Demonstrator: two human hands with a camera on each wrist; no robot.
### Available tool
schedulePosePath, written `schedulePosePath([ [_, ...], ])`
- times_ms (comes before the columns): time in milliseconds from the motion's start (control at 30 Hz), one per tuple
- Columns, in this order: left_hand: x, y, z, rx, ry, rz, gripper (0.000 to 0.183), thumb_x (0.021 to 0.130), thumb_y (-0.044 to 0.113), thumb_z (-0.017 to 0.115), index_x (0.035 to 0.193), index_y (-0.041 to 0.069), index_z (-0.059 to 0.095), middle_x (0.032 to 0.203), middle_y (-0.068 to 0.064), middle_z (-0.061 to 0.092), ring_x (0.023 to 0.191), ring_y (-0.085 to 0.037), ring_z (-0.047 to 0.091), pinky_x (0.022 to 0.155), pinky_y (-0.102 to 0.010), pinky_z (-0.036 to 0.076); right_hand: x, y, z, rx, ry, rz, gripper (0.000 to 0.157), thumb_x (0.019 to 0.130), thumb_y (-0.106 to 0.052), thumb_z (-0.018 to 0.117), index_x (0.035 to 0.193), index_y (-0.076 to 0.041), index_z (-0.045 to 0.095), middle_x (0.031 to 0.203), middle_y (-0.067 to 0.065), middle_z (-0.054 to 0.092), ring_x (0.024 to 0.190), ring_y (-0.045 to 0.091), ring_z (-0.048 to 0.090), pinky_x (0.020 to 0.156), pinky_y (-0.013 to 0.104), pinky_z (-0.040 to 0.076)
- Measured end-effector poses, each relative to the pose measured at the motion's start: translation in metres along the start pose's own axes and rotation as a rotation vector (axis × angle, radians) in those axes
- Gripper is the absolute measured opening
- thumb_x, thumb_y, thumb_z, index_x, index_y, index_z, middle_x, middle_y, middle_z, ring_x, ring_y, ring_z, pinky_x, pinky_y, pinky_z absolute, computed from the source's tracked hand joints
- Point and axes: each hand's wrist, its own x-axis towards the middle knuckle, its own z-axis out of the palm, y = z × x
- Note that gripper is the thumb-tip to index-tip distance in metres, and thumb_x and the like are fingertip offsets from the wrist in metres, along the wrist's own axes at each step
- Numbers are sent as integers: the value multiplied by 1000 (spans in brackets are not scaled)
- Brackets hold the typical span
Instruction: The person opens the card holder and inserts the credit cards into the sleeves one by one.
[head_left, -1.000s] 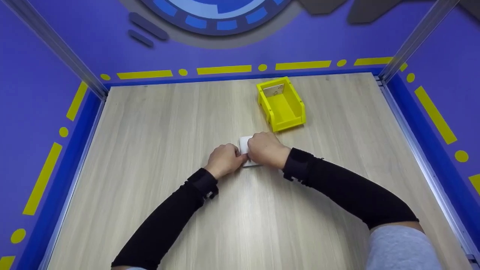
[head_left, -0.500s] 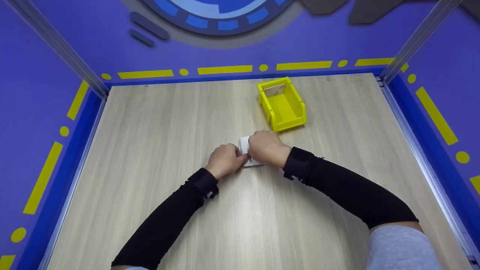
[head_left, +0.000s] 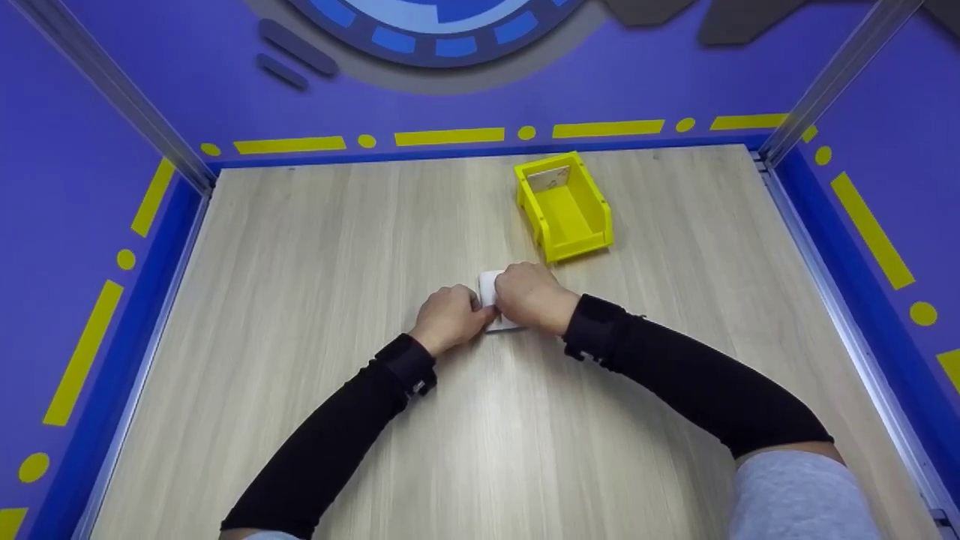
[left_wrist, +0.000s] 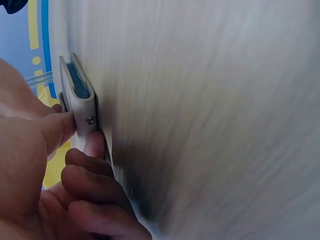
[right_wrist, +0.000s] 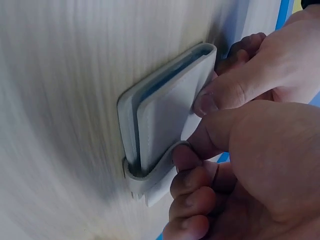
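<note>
A small pale grey card wallet [right_wrist: 170, 110] with bluish sleeves inside lies folded on the table, between both hands. My left hand [head_left: 448, 319] pinches its near left side, thumb on the cover and a fingertip at the underside. My right hand [head_left: 536, 298] pinches the end of the wallet's strap [right_wrist: 152, 180] between thumb and curled index finger. That strap bends round the wallet's side edge, its tip lifted off the cover. In the left wrist view a round metal snap [left_wrist: 90, 120] shows on the wallet's end. From the head, the right hand hides much of the wallet.
A yellow open-front bin [head_left: 566, 214] stands just beyond the right hand, with a pale label at its back. The wooden table [head_left: 337, 225] is bounded by blue panels [head_left: 465, 105] and metal rails at the back and sides.
</note>
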Motion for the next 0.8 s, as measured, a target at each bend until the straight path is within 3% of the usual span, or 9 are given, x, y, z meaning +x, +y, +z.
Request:
schedulePosePath([
  [600,0,0,3,13,-12,-9,52,101,48,75,62,22,52,65,7,50,65,-17,49,60,-32,35,-5,10,5,71,-13,-25,21,101,-12,62,91,1,75,89,18,73,81,36,69,76,54,62],
  [700,-1,0,3,16,-6,-8,53,101,48,75,61,23,51,64,7,50,64,-17,49,60,-32,35,-8,17,4,127,-25,-55,28,107,-17,59,90,-1,74,85,15,70,79,32,66,78,52,59],
  [800,-2,0,3,12,-5,-6,53,101,47,74,60,23,51,63,7,49,63,-17,48,60,-32,34,-9,25,4,251,-42,-50,34,112,-22,57,88,-4,73,80,9,64,75,27,59,75,46,54],
])
